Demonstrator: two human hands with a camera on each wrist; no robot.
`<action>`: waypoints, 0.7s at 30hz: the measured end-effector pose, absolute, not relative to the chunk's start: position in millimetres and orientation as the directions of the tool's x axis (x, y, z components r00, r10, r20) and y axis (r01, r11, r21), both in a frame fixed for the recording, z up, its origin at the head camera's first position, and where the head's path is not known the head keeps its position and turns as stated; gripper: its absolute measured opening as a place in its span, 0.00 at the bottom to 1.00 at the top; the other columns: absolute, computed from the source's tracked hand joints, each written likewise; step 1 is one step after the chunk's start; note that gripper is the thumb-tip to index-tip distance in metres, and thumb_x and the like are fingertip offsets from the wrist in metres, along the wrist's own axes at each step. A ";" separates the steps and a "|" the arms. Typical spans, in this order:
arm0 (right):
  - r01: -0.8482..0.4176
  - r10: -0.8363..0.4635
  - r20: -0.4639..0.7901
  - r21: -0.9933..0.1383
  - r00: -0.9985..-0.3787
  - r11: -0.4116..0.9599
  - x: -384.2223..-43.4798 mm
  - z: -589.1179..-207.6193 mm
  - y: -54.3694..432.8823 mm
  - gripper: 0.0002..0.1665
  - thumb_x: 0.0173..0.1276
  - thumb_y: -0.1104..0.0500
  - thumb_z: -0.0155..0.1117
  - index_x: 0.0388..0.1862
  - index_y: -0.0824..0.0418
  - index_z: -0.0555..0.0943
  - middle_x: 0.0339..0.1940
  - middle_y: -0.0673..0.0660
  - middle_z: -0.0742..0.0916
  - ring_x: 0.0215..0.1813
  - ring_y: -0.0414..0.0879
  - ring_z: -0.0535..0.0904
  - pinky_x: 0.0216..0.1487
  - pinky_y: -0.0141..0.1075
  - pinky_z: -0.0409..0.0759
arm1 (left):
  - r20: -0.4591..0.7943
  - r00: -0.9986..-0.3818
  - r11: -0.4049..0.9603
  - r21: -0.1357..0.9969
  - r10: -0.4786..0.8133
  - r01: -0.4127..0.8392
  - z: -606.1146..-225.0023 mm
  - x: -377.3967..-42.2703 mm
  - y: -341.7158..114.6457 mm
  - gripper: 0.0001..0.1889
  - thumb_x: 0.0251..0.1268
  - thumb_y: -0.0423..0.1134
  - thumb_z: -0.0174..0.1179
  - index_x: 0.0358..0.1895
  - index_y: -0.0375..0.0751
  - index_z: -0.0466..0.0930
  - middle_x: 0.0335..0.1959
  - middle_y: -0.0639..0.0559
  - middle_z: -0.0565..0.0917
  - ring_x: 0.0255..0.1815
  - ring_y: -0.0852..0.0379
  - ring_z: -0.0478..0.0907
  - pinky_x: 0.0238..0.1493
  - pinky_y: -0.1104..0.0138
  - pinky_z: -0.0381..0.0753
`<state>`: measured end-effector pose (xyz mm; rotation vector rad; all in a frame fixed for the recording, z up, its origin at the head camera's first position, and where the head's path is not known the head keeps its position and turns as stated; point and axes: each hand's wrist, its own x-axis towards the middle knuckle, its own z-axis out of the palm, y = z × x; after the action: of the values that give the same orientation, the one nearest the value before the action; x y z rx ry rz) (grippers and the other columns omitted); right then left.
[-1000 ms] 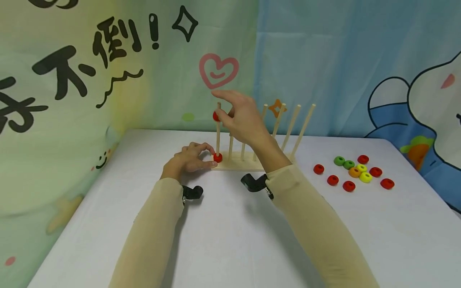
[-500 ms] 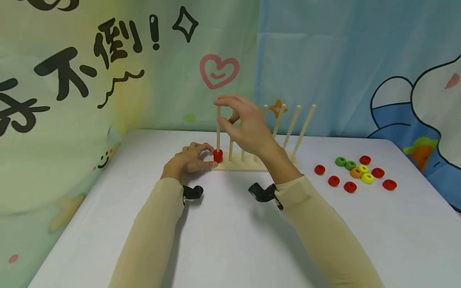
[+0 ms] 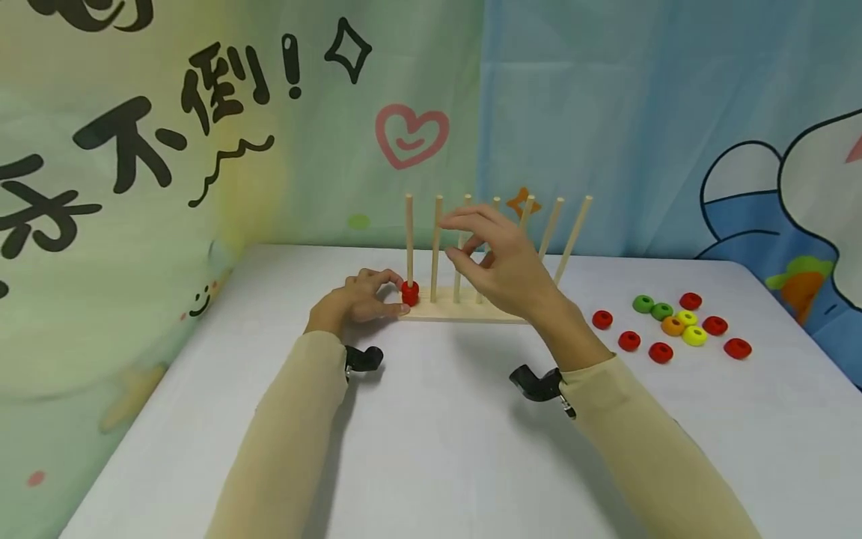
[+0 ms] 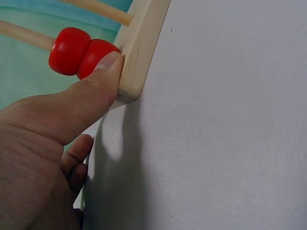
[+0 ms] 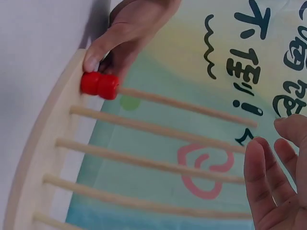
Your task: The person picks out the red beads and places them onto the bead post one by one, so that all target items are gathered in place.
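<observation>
Threading step (my judgement): two red beads (image 3: 410, 293) seated on leftmost peg (image 3: 409, 239), frame centre. Left hand (image 3: 361, 297) grips rack (image 3: 458, 312); right hand (image 3: 503, 260) empty, fingers apart. Next, I should collect a loose bead (image 3: 602, 320), frame right.

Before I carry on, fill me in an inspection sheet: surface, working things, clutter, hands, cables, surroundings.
Surface: white table, with shadows under both arms.
Working things: wooden rack with seven pegs; two red beads stacked on the leftmost peg. Loose beads at the right: six red, two green, two yellow, one orange.
Clutter: nothing seen.
Left hand: holds the rack's left end, thumb against the lower bead.
Right hand: raised by the pegs, fingers loosely curved, holding nothing.
Cables: nothing seen.
Surroundings: printed backdrop behind the table; black wrist pieces at both cuffs.
</observation>
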<state>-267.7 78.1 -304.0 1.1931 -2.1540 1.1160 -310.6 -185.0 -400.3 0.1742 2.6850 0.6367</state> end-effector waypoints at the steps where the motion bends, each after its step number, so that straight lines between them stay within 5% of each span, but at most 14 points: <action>1: -0.841 -0.492 0.682 -0.444 -0.542 0.311 -267.2 -306.7 82.4 0.22 0.66 0.67 0.66 0.58 0.55 0.81 0.58 0.49 0.80 0.34 0.40 0.82 0.25 0.34 0.80 | -0.323 -0.923 0.888 0.457 0.209 0.042 -399.6 -309.7 -185.2 0.28 0.58 0.69 0.61 0.60 0.70 0.66 0.76 0.48 0.53 0.71 0.40 0.53 0.62 0.37 0.62; 21: -0.790 -0.483 0.630 -0.420 -0.608 0.447 -254.9 -332.2 158.6 0.24 0.64 0.68 0.68 0.59 0.54 0.80 0.51 0.50 0.82 0.34 0.39 0.80 0.29 0.34 0.81 | -0.329 -0.923 0.898 0.438 0.199 0.037 -397.5 -305.1 -181.6 0.30 0.58 0.69 0.61 0.62 0.69 0.65 0.76 0.47 0.53 0.71 0.39 0.53 0.61 0.36 0.62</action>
<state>-254.9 158.6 -332.2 1.0726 -2.2815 0.9886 -305.1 -181.6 -397.5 0.1738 2.6929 0.6118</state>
